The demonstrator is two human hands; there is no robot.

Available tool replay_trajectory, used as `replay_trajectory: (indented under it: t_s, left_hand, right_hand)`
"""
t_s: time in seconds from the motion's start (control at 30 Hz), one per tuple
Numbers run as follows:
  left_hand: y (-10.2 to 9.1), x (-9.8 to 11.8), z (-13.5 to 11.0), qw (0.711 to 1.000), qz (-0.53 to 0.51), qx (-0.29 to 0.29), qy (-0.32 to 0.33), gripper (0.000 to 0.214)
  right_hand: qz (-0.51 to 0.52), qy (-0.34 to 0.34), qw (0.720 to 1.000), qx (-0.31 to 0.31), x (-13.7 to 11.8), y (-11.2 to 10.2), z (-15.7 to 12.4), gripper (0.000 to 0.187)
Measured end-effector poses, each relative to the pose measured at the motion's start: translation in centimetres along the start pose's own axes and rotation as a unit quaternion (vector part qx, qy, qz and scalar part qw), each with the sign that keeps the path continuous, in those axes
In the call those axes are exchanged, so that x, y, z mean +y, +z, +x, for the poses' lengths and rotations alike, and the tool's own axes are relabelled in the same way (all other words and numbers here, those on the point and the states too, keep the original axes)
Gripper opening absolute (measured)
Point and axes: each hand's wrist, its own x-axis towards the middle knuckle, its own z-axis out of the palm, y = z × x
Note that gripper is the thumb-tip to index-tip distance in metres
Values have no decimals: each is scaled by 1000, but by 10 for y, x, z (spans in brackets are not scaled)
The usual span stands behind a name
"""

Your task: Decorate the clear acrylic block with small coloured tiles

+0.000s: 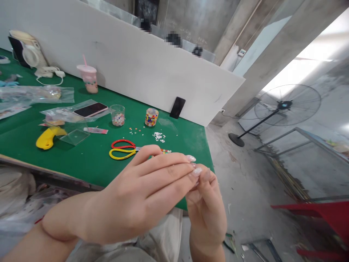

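Note:
My left hand (144, 193) reaches across from the left, fingers together and bent toward my right hand. My right hand (207, 203) is closed, its thumb and fingertips meeting the left fingertips in front of the table's right edge. What they pinch is hidden. Just behind the left fingers shows a strip of colourful mosaic tiles (165, 151), mostly covered. Scissors (122, 149) with one red and one yellow handle lie beyond the left hand, blades partly hidden. Farther back are a pile of small white pieces (158, 137) and a glass covered in coloured tiles (151, 118).
On the green table (92, 160) stand a clear cup of small pieces (118, 119) and a pink drink cup (89, 78). A pink-edged phone (91, 109), yellow tool (47, 138) and clear box (76, 133) lie left. A dark phone (177, 107) leans on the white partition (141, 65).

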Motion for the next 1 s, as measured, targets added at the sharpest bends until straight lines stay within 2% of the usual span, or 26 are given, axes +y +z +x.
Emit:
replay_trajectory:
  t_s: [0.17, 0.33, 0.47, 0.67, 0.73, 0.83, 0.93, 1.0]
  left_hand:
    - [0, 1, -1, 1000, 4, 7, -2, 24]
    - [-4, -1, 0, 999, 4, -35, -14, 20]
    - [-8, -1, -1, 1000, 7, -15, -25, 24]
    - [-28, 11, -1, 990, 43, 10, -132, 16]
    - [-29, 10, -2, 994, 43, 6, -99, 15]
    - [-23, 5, -1, 998, 41, -50, -18, 24]
    - [-16, 1, 6, 992, 32, -120, 0, 27]
    - [-13, 0, 11, 990, 32, -136, 19, 27]
  right_hand:
    - [19, -4, 999, -33, 2, -2, 1, 13]
    - [-9, -27, 999, -39, 4, -5, 1, 12]
    - [-44, -42, 997, -50, 3, -4, 3, 19]
    - [-49, -75, 995, -46, -2, 0, 3, 24]
    - [-67, -105, 991, -44, -1, -1, 4, 22]
    - [-105, -157, 981, -44, 0, -3, 5, 20]
    - [-165, -195, 966, -35, 0, -5, 5, 20]
    - [-217, -220, 951, -15, 0, -5, 5, 19]
